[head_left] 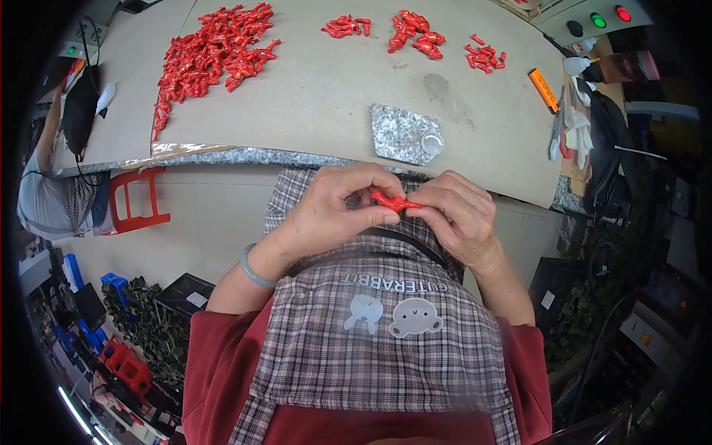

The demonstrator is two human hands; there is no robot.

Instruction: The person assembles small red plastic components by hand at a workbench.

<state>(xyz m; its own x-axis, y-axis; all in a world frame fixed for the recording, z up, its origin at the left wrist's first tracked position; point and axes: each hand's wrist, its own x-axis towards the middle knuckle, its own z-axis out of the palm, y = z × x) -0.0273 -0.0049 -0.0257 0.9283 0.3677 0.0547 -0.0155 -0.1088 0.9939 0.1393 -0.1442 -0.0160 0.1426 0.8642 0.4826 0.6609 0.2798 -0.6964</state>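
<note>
Just in front of the table's near edge, my left hand (334, 196) pinches one end of a small glossy red figure piece (389, 200) between thumb and fingers. The fingers of my right hand (461, 213) close on its other end, so both hands hold it over my plaid apron. My fingertips cover part of the piece, and its exact shape cannot be made out. Beyond my hands lies a speckled stone slab (400, 132) with a small clear round dish (432, 143) on its right corner.
A large heap of red figure pieces (211, 59) lies at the far left of the table. Smaller groups of red pieces (346, 27), bigger red pieces (415, 33) and tiny red parts (486, 57) lie farther right. An orange stick-shaped tool (544, 90) rests near the right edge.
</note>
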